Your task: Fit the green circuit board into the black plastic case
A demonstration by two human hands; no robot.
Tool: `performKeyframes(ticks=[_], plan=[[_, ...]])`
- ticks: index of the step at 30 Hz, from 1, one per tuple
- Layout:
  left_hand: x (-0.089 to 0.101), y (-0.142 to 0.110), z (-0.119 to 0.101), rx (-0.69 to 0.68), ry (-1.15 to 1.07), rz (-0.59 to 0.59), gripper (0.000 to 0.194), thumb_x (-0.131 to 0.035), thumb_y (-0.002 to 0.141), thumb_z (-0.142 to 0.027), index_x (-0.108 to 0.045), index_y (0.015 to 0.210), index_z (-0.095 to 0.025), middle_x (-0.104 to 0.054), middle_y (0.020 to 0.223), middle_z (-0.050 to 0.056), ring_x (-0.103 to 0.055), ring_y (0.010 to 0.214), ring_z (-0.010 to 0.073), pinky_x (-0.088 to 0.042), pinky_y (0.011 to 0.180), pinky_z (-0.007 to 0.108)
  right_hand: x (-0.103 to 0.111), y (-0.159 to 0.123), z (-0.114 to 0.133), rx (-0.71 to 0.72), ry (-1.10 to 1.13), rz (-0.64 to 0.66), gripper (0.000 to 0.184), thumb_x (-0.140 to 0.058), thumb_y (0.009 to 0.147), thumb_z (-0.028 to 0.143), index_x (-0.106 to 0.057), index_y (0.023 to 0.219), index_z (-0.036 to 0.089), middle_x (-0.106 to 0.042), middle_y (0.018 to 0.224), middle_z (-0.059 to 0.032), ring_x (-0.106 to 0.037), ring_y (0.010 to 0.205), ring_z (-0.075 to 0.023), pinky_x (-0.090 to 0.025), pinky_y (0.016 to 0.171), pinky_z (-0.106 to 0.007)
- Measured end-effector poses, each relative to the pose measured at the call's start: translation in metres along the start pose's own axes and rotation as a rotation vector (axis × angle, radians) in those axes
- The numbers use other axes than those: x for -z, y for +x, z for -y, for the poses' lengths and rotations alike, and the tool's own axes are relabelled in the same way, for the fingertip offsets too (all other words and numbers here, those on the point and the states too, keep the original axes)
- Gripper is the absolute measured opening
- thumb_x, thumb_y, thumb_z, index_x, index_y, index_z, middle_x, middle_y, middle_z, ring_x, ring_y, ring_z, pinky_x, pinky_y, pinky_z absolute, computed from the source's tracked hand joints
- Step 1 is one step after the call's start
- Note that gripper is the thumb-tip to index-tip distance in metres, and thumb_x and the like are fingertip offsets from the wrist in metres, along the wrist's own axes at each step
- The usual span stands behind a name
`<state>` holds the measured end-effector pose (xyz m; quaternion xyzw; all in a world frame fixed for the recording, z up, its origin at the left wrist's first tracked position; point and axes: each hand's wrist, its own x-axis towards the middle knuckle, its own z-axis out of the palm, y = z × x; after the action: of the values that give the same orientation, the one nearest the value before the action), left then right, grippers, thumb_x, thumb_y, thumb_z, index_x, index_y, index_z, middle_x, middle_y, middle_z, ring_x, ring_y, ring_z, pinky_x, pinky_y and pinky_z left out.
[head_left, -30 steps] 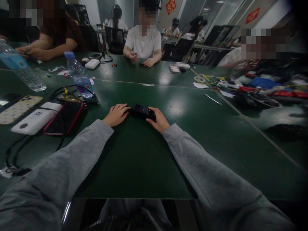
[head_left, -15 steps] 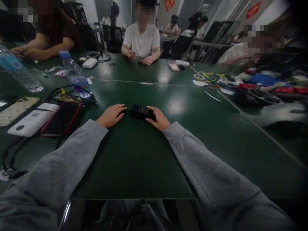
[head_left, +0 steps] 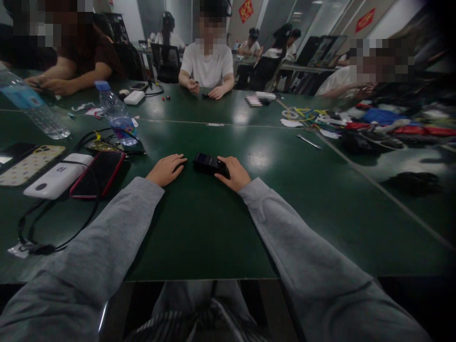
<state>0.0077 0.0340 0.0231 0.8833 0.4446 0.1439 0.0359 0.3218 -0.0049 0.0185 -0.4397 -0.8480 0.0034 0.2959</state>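
Observation:
A black handheld device with a small screen and buttons point(head_left: 206, 162) lies on the green table point(head_left: 203, 228) before me. My right hand point(head_left: 233, 174) grips its right end, with the thumb along the near side and the fingers over the far side. The palm covers part of that end. To the left of the device, my left hand point(head_left: 166, 169) lies on the tabletop with its fingers stretched out. Its fingertips point at the device but stay a little apart from it, and nothing is in this hand.
On the left lie a red-edged phone point(head_left: 98, 174), a white power bank point(head_left: 59, 176) with a black cable, and a patterned phone case point(head_left: 33, 165). Two bottles, one blue-capped point(head_left: 119, 116), stand behind. A wrench point(head_left: 309, 141) and a cable heap point(head_left: 384, 118) lie right. A person point(head_left: 206, 64) sits opposite.
The view has shifted slightly, so the table edge sits higher and more of the black cable shows at left. Both hands keep their places by the device.

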Motion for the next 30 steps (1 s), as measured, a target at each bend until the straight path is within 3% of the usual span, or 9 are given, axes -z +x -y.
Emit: performKeyframes(ticks=[10, 30], plan=[[-0.005, -0.018, -0.009, 0.060, -0.004, -0.038, 0.046, -0.036, 0.102, -0.035, -0.052, 0.142, -0.019, -0.048, 0.153, 0.012, -0.044, 0.142, 0.0258, -0.033, 0.118, 0.051, 0.007, -0.025, 0.013, -0.070, 0.054, -0.019, 0.062, -0.063, 0.089, 0.043, -0.043, 0.144, 0.021, -0.060, 0.124, -0.0158, -0.059, 0.117, -0.0349, -0.050, 0.101, -0.060], [0.003, -0.019, -0.017, 0.083, 0.039, 0.010, 0.045, -0.037, 0.102, -0.035, -0.050, 0.142, -0.021, -0.047, 0.153, 0.011, -0.043, 0.141, 0.0300, -0.038, 0.113, 0.053, 0.012, -0.028, 0.019, -0.112, 0.139, 0.014, 0.067, -0.065, 0.088, 0.040, -0.037, 0.148, 0.024, -0.059, 0.124, -0.0156, -0.063, 0.113, -0.0354, -0.054, 0.097, -0.059]])
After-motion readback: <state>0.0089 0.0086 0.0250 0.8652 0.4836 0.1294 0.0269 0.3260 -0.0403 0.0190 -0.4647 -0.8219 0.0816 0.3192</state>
